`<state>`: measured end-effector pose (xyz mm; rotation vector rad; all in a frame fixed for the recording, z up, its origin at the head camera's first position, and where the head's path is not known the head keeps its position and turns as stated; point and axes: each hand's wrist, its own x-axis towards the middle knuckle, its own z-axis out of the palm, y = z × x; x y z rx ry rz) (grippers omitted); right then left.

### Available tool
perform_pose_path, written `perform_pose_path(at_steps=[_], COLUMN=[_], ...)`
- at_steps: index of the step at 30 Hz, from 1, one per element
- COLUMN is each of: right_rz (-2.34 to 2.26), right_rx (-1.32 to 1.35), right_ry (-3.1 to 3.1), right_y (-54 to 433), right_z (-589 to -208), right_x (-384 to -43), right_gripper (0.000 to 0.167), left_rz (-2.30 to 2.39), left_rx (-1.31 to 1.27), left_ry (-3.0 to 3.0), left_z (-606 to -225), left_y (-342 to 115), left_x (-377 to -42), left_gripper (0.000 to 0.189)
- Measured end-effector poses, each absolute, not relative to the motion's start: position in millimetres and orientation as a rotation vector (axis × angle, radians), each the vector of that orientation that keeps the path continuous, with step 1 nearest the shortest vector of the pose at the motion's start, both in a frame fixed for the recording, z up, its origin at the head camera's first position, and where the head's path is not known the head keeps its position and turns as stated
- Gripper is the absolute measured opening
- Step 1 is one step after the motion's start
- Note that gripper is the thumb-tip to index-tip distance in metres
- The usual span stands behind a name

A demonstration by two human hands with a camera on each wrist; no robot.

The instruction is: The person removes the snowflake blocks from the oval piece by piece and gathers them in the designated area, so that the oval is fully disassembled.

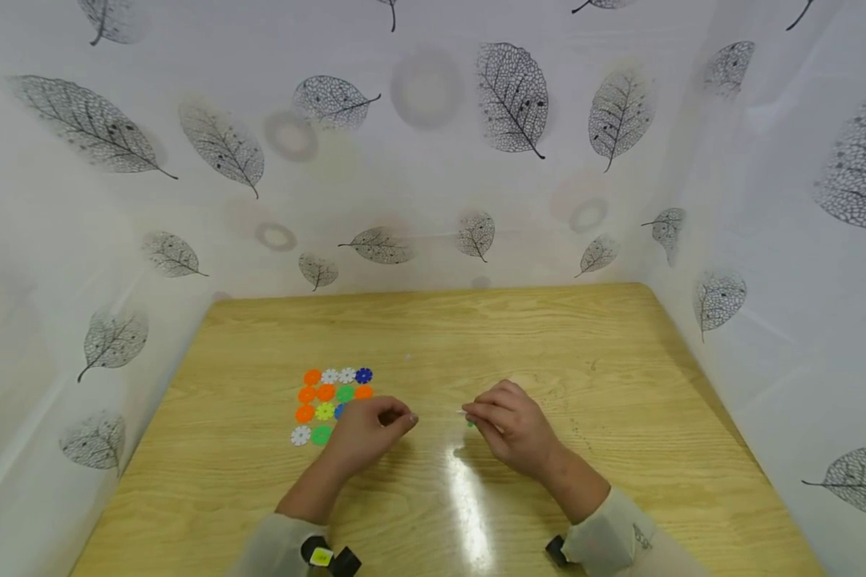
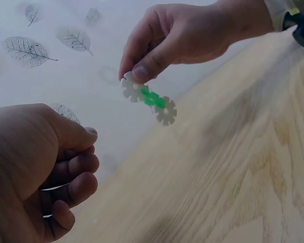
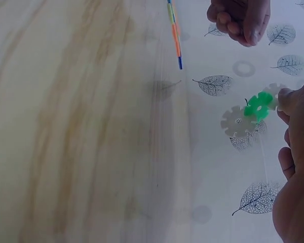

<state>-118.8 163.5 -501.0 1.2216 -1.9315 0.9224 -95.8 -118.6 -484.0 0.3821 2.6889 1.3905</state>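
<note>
My right hand point(image 1: 515, 429) pinches one end of a short chain of notched plastic discs between thumb and fingertips. In the left wrist view the chain shows a white disc point(image 2: 130, 90) under the thumb, a green disc point(image 2: 153, 98) slotted in the middle, and another white disc point(image 2: 166, 112) at the free end. The chain hangs in the air above the wooden table. My left hand point(image 1: 368, 429) hovers to its left, apart from the chain, fingers loosely bent and thumb near the index finger. Nothing shows between its fingers.
On the left of the wooden table point(image 1: 534, 336), loose notched discs lie in rows: an orange disc point(image 1: 313, 377), a dark blue disc point(image 1: 364, 375), a yellow disc point(image 1: 325, 411) and several others. My left hand hides part of them. A leaf-print curtain point(image 1: 426, 176) surrounds the table.
</note>
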Motion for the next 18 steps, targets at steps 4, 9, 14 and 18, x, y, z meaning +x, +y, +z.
perform_pose_path(at_steps=[4, 9, 14, 18], right_rz=[0.920, 0.905, 0.912, 0.929], right_rx=[1.227, 1.240, 1.246, 1.254], right_ry=[-1.953, -1.970, -1.953, -1.909], right_y=[162.4, 161.6, 159.9, 157.6], right_z=[-500.6, -500.7, -500.9, -501.6], right_x=[-117.5, -116.9, -117.4, -118.3], right_gripper=[0.013, 0.018, 0.018, 0.013], left_rz=[1.404, 1.425, 1.472, 1.503], left_rx=[0.394, 0.446, 0.536, 0.585], left_ry=[2.673, 2.655, 2.627, 2.602], left_z=[-481.2, -480.0, -479.0, -480.6], left_y=[-111.7, -103.6, -95.7, -89.4], left_x=[-97.3, -98.0, -99.3, -101.3], left_gripper=[0.010, 0.010, 0.006, 0.006])
